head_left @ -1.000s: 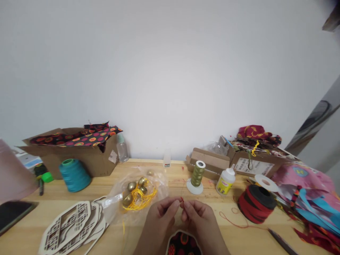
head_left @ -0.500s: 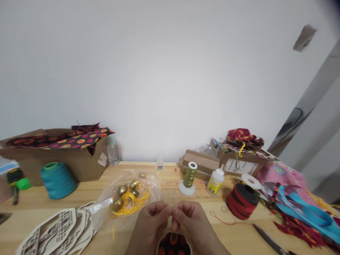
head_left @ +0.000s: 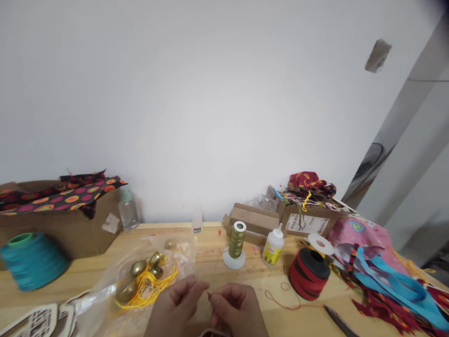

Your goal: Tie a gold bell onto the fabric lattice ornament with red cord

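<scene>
At the bottom middle, my left hand (head_left: 175, 306) and my right hand (head_left: 236, 311) are held close together over the wooden table (head_left: 210, 248). Both have their fingertips pinched. Between them shows a tiny red bit of thread (head_left: 209, 295), with a thin strand leading up toward the olive-gold thread spool (head_left: 236, 241) on its white base. A patterned fabric piece under my hands shows only as a sliver at the frame's bottom edge. Just left of my left hand lies a clear plastic bag (head_left: 140, 276) holding gold bells (head_left: 138, 269) with yellow cords.
A teal thread cone (head_left: 31, 260) and a cardboard box with patterned fabric (head_left: 59, 196) stand at the left. A white glue bottle (head_left: 272, 245), a red ribbon roll (head_left: 308, 274), cardboard boxes (head_left: 277, 217) and blue ribbons (head_left: 396, 285) fill the right. Scissors (head_left: 340, 322) lie at lower right; wooden cutouts (head_left: 35, 320) at lower left.
The view has swung to the right, so everything on the table has slid left. My hands stay pinched together and sit lower in the frame; the fabric piece has nearly dropped out of view.
</scene>
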`<state>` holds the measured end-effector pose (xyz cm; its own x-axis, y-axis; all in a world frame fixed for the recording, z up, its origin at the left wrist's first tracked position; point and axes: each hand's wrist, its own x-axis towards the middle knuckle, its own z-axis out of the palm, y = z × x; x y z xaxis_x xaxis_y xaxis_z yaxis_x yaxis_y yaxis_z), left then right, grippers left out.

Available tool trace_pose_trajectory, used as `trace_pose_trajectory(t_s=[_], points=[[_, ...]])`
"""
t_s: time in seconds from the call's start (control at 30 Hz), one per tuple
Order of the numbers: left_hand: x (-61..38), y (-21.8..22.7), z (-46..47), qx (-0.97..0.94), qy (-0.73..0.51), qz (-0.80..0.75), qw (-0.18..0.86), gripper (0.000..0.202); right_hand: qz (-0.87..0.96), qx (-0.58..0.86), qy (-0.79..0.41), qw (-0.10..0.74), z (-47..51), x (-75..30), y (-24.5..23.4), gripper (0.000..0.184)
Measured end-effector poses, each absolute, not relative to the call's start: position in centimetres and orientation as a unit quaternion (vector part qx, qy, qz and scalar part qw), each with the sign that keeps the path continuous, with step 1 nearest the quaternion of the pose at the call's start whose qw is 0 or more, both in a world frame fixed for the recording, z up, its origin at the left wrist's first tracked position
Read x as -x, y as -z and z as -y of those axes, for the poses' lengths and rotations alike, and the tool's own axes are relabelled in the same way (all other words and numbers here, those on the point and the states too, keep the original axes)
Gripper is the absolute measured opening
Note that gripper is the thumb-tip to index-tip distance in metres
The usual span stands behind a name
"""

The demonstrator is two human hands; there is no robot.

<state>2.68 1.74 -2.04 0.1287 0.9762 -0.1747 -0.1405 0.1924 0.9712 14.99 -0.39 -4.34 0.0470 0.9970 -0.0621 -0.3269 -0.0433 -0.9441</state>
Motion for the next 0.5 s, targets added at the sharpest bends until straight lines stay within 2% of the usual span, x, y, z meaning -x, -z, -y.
trace_pose_trajectory(t_s=[0.13,0.3,0.43,0.5], points=[[-2.3,0.8,-1.8,-0.472,-0.458,-0.512,0.553,0.050,0.350,0.454,-0.548,0.609,0.1,-14.9,5.1,0.031],[-5.2,-4.2,-2.5,-0.661,-0.393,-0.455,0.449,0.020,0.346,0.489,-0.506,0.621,-0.1,-14.6,5.2,0.025],[-11.1,-7.6,-4.5,-0.825,-0.341,-0.362,0.268,0.028,0.366,0.497,-0.486,0.619,-0.4,-14.2,4.9,0.016],[-14.1,-7.8,-5.4,-0.843,-0.347,-0.335,0.238,0.032,0.384,0.503,-0.476,0.611,-0.5,-14.2,5.2,0.016]])
